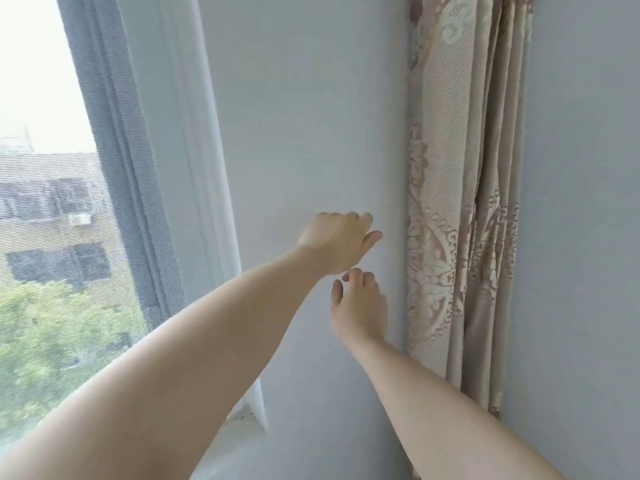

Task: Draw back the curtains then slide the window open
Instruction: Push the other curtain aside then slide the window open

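Note:
A beige and pink patterned curtain (464,188) hangs bunched in folds against the wall at the right. My left hand (337,242) is stretched out in front of the bare wall, just left of the curtain's edge, fingers loosely curled and holding nothing. Just below it, my right hand (360,306) is raised with fingers apart, close to the curtain's left edge but not gripping it. The window (52,202) fills the left side, with a dark mesh screen and a white frame (194,168).
A plain pale wall (304,116) lies between the window frame and the curtain. More wall (585,237) runs right of the curtain. Trees and buildings show through the screen. The sill corner (249,417) sits low near my left forearm.

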### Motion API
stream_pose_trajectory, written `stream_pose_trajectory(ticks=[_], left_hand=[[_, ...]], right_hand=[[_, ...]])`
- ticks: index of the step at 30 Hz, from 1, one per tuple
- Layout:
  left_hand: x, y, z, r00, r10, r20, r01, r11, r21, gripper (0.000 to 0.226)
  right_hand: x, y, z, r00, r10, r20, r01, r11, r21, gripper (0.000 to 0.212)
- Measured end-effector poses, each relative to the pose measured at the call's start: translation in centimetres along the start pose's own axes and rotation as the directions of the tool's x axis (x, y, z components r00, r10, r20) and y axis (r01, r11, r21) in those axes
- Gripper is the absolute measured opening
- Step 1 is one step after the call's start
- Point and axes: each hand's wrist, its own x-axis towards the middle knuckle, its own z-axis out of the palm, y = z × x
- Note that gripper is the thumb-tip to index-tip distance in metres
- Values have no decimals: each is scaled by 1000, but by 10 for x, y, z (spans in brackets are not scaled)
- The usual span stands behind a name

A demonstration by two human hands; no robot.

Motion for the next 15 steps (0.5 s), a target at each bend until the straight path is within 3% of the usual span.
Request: stream_pose_trajectory(ticks=[3, 7, 15], left_hand=[[-54, -20, -20, 995, 62, -75, -64, 998, -18, 37], [-117, -62, -48, 992, 114, -50, -113, 993, 21, 33], [-172, -128, -88, 974, 173, 145, -216, 901, 377, 27]], right_hand=[[-48, -48, 7, 1000, -6, 10, 6, 999, 46, 20], [-103, -120, 12, 995, -52, 86, 45, 995, 86, 19], [-133, -197, 8, 926, -43, 376, -15, 989, 149, 29]])
